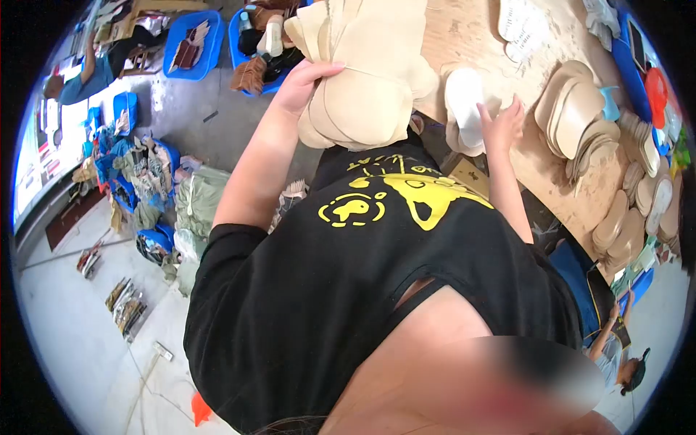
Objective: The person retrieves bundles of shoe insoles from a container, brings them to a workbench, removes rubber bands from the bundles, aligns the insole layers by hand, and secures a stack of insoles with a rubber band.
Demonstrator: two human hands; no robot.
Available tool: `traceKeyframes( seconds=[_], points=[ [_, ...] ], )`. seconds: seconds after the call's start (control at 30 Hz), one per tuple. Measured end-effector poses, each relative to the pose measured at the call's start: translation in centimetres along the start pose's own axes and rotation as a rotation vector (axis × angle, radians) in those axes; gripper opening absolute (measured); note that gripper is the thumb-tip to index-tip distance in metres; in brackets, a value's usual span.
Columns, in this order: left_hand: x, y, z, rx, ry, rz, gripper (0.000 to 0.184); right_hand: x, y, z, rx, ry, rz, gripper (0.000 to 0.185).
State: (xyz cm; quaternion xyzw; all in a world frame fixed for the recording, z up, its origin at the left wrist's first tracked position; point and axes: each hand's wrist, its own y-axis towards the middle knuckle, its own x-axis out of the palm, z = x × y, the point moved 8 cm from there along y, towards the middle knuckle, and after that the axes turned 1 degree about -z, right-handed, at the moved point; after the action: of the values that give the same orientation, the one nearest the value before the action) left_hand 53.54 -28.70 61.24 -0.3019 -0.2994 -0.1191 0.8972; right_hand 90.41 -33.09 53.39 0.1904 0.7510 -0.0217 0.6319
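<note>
Stack of beige pieces (362, 109): gripped it in the left hand (308, 83), with thumb over the top, at the left edge of the wooden surface (464, 36). Held the right hand (502, 129) released, fingers apart, by the edge of a white insole (464, 94); could not tell whether touching it. Saw piles of beige insoles (569, 109) lying farther right.

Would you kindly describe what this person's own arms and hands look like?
The left hand and right hand are bare, with no gloves, watch or bracelet to be seen. The forearms are uncovered, below the short sleeves of a black T-shirt with a yellow print on its front.
</note>
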Motion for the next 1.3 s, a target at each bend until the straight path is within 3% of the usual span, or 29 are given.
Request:
traceKeyframes(
  seconds=[0.03,0.13,0.2,0.33,0.43,0.5,0.6,0.73,0.87,0.9,1.0,1.07,1.1,1.2,1.3],
  points=[
    [0.5,1.1,-0.5,-0.027,0.03,-0.017,0.041,-1.9,1.4,-1.5,-0.013,0.151,-0.043,0.062],
    [2.8,3.5,-2.6,-0.117,0.143,-0.047,0.037,-2.2,2.9,-5.8,0.127,1.079,-0.461,0.046],
    [4.0,4.7,-4.1,-0.132,0.121,-0.063,0.036,-5.1,2.9,-10.2,0.021,1.147,-0.447,0.045],
    [5.0,6.8,-6.9,-0.274,-0.141,-0.101,0.04,-6.1,3.8,-11.2,0.07,0.994,-0.289,0.047],
    [5.4,8.2,-8.6,-0.335,-0.217,-0.09,0.045,-6.2,5.5,-11.7,-0.088,1.103,-0.249,0.03],
    [6.0,9.5,-7.9,-0.262,-0.196,-0.147,0.045,-7.3,7.1,-13.5,-0.229,1.027,-0.232,0.012],
    [5.5,11.8,-6.7,-0.218,-0.352,-0.149,0.04,-10.1,10.3,-17.3,-0.507,0.658,-0.208,0.015],
    [4.7,16.0,-4.1,-0.09,-0.469,-0.218,0.045,-8.2,14.5,-20.6,-0.544,0.646,-0.168,0.02],
    [3.2,23.7,-3.5,0.005,-0.479,-0.115,0.046,-0.1,20.1,-18.5,-0.236,0.458,-0.073,0.043],
    [1.1,26.7,-5.1,0.02,-0.492,-0.093,0.046,3.6,21.6,-15.7,-0.099,0.373,-0.104,0.058],
    [-2.5,30.5,-8.7,-0.007,-0.476,0.099,0.046,7.4,21.6,-9.5,0.08,0.555,-0.001,0.042],
    [-3.5,30.2,-9.9,-0.005,-0.38,0.232,0.047,11.5,19.3,-6.9,0.19,0.565,-0.239,0.051],
    [-3.6,30.0,-10.1,-0.028,-0.38,0.21,0.048,13.1,17.9,-6.0,0.244,0.567,-0.356,0.056],
    [-3.4,29.1,-9.7,0.045,-0.254,0.218,0.042,15.3,15.7,-6.6,0.241,0.706,-0.406,0.061],
    [-4.2,26.4,-8.5,-0.182,0.099,0.182,0.035,15.5,15.7,-7.0,0.267,0.743,-0.383,0.06]
  ],
)
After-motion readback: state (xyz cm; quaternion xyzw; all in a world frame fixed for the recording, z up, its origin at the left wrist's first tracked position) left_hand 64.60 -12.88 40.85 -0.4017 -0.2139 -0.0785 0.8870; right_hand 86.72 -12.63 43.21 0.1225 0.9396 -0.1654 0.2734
